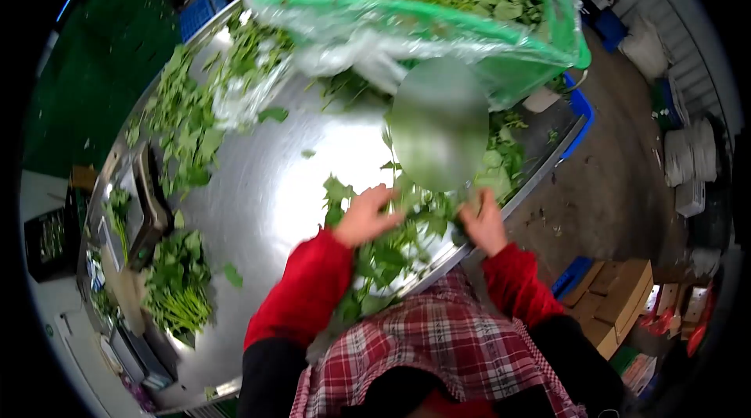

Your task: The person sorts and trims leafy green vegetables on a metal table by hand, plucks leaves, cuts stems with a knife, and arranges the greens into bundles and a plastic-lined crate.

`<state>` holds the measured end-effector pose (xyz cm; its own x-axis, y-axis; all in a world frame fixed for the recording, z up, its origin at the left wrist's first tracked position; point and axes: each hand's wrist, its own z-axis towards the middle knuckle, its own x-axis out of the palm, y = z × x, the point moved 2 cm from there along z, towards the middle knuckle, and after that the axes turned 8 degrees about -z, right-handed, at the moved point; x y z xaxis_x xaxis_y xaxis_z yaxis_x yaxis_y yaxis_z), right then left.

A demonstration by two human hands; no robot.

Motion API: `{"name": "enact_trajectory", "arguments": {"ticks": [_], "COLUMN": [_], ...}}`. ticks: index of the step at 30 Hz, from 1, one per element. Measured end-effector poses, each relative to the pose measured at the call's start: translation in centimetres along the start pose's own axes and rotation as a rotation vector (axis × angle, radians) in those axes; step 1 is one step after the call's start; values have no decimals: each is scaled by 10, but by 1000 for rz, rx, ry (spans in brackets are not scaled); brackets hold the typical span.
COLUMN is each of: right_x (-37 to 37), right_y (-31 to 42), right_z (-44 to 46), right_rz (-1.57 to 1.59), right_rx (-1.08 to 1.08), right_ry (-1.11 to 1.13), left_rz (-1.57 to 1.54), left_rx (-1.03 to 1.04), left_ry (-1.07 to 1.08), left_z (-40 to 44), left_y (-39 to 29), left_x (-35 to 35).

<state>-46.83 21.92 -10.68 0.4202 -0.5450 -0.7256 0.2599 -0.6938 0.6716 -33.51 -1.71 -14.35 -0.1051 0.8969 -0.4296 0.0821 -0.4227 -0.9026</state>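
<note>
My left hand [366, 217] is over the leafy greens [387, 258] at the table's near edge, its fingers apart and touching the leaves. To the right, my right hand [483, 221] has its fingers bent together beside the stems; what they hold is too small to make out. More leaves [501, 160] lie beyond my right hand. A round blurred patch hides the part of the table just ahead of my hands.
A green crate [501, 46] lined with clear plastic holds greens at the back. Loose greens [188, 129] and a bundle [178, 285] lie on the metal table [258, 183] at left, near a scale [141, 207]. Cardboard boxes [614, 301] stand at lower right.
</note>
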Motion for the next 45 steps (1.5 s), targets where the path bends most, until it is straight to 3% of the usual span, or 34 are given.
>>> {"name": "enact_trajectory", "arguments": {"ticks": [1,3,4,6,8,10,11,12,13,14,15,17,20,23,26,28,29,30,32,33,35,36,38,39,42,44,45], "right_x": [19,34,41,57,44,19,-1,-21,-35,-51,-70,-110,-158,-181,-192,-173,-182,-184,-155,-132,-94,-83,-83,-87,-173,-242,-268], "right_y": [-16,-1,11,6,-5,-31,-39,-48,-67,-87,-95,-108,-112,-115,-101,-137,-124,-109,-105,-110,-106,-103,-85,-73,12,80,105], "right_z": [-8,-31,-42,-48,-37,-11,-1,15,29,43,59,87,118,134,137,124,127,131,135,134,135,134,141,145,155,192,215], "right_rz": [64,558,737,805,859,930,1038,1028,976,922,953,1001,1120,978,868,714,483,252,79,25,-63,-163,-160,-165,385,465,358], "right_rx": [-60,223,189,214,213,147,301,280,277,276,265,185,92,-37,-236,-200,-423,-651,-762,-740,-743,-740,-865,-975,-917,-1171,-1188], "right_ry": [-26,528,596,694,660,523,372,243,127,10,-94,-268,-464,-496,-402,-284,-174,-74,87,153,221,276,292,298,785,849,752], "left_rz": [196,309,417,408,542,457,424,1010,607,759,455,335,381,186,68,106,126,214,96,207,387,448,452,499,624,671,650], "left_rx": [104,172,-4,-245,-175,-146,-109,-58,42,32,111,226,109,17,145,99,77,453,257,-73,-338,-463,-474,-429,-246,33,135], "left_ry": [-52,-182,-191,-174,-56,-60,-33,248,129,268,111,82,316,286,-67,150,258,-19,-169,-192,-682,-788,-1055,-1102,-1163,-1108,-1068], "left_z": [-34,-87,-119,-167,-156,-93,-51,-14,27,73,115,194,303,391,428,344,301,258,175,137,56,31,8,12,60,114,140], "left_y": [-9,-34,-34,-16,-3,-5,-9,-4,-15,-27,-51,-59,-66,-34,-86,-95,-100,-105,-90,-80,-51,-51,-61,-75,-130,-180,-196], "left_x": [9,-11,-17,-1,32,62,76,95,106,118,128,156,220,299,270,227,205,179,137,118,91,67,23,3,-56,-88,-101]}}
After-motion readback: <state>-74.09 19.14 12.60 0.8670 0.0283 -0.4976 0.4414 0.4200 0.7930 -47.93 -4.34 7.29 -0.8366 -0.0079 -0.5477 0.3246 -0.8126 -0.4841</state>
